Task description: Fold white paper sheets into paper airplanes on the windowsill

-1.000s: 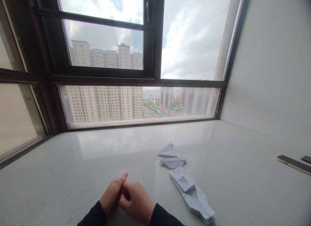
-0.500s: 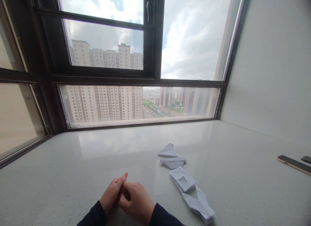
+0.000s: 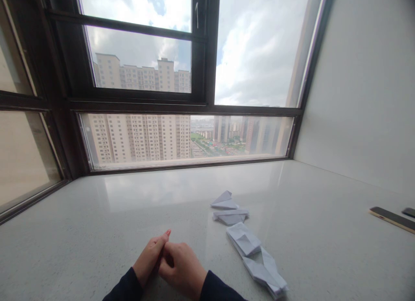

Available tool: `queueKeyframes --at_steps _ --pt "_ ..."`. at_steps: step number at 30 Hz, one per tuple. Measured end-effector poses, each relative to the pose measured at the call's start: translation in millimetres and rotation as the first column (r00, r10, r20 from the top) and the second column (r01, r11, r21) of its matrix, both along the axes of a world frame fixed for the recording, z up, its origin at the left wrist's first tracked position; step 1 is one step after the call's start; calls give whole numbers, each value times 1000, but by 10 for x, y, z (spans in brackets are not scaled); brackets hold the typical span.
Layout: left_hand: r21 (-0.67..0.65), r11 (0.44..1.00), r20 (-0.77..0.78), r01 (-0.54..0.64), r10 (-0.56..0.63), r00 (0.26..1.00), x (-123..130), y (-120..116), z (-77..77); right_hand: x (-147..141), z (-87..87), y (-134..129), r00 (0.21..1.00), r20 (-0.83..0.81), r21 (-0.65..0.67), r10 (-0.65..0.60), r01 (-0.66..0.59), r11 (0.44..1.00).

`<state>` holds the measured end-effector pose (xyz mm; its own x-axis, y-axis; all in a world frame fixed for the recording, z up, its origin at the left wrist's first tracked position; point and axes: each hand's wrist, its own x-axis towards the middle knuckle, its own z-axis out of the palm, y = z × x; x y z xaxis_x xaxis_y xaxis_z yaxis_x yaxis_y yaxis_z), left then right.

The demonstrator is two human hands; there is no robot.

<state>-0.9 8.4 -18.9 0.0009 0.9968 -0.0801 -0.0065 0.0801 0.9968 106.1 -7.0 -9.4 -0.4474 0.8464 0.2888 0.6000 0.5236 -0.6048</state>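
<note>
My left hand (image 3: 148, 256) and my right hand (image 3: 182, 264) rest together low in the view, just above or on the white sill. Both are closed, with fingers curled and pressed against each other; the left thumb with its red nail points up. No object shows in either, though the inner sides of the fingers are hidden. To their right lie folded white papers in a slanting row: a pointed paper plane (image 3: 225, 201), a flat folded piece (image 3: 231, 216), a squarish folded stack (image 3: 244, 239) and a longer folded bundle (image 3: 265, 272) nearest me.
The pale speckled sill (image 3: 97, 232) runs up to a dark-framed window (image 3: 210, 76) with tall buildings outside. A white wall (image 3: 363, 93) bounds the right side. A dark flat phone-like object (image 3: 393, 219) lies at the far right, with another dark item (image 3: 409, 212) beside it.
</note>
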Motion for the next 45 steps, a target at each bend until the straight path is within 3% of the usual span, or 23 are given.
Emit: queueKeyframes --at_steps 16,25,45 --pt "13 1000 -87 -8 9 996 -38 23 -44 -4 -30 12 1000 -5 12 2 -2 1000" --pt "26 999 -115 -19 21 993 -27 -9 18 -7 -10 7 1000 7 1 6 -6 1000" --pt "46 999 -105 -22 27 994 -17 -19 33 -1 16 -12 997 82 5 7 -8 1000"
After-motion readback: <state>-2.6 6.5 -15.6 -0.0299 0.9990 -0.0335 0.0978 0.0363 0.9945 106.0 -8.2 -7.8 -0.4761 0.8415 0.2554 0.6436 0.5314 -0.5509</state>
